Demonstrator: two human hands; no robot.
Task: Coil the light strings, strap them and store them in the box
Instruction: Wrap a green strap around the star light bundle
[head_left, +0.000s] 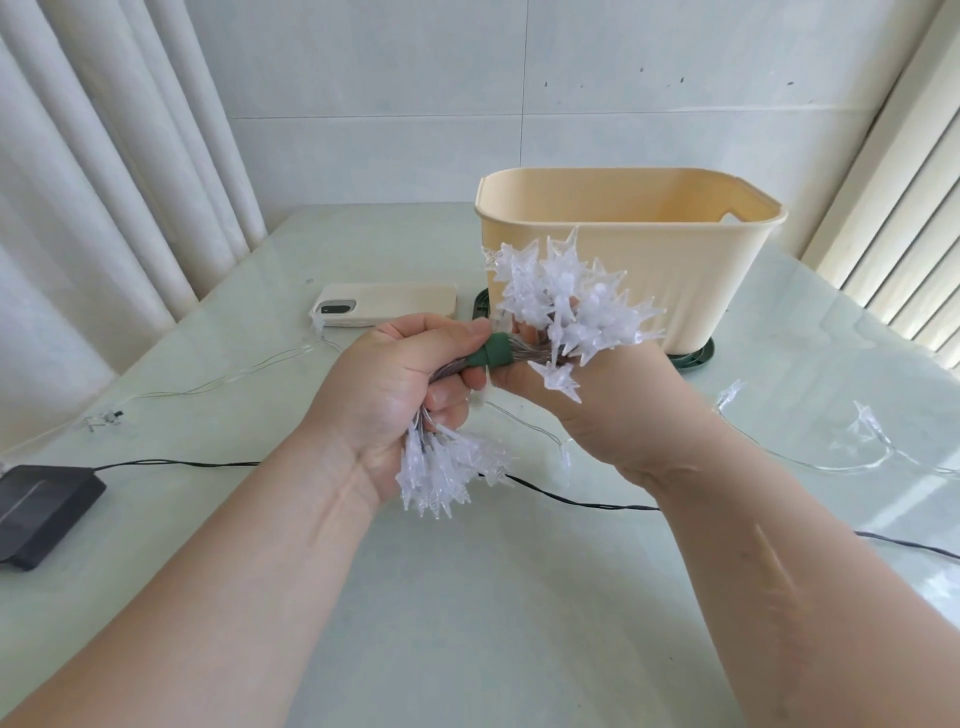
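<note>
A coiled light string with clear star-shaped bulbs is held above the table in both hands. A green strap wraps its middle. My left hand is closed around the bundle left of the strap, with stars hanging below it. My right hand grips the bundle just right of the strap, under the upper cluster of stars. The cream box stands open behind the hands, on a green lid. Another light string lies loose on the table at the right.
A phone in a cream case lies left of the box. A black solar panel sits at the left edge, its black cable running across the table under my arms. Thin clear wire trails at the left. Curtains hang at both sides.
</note>
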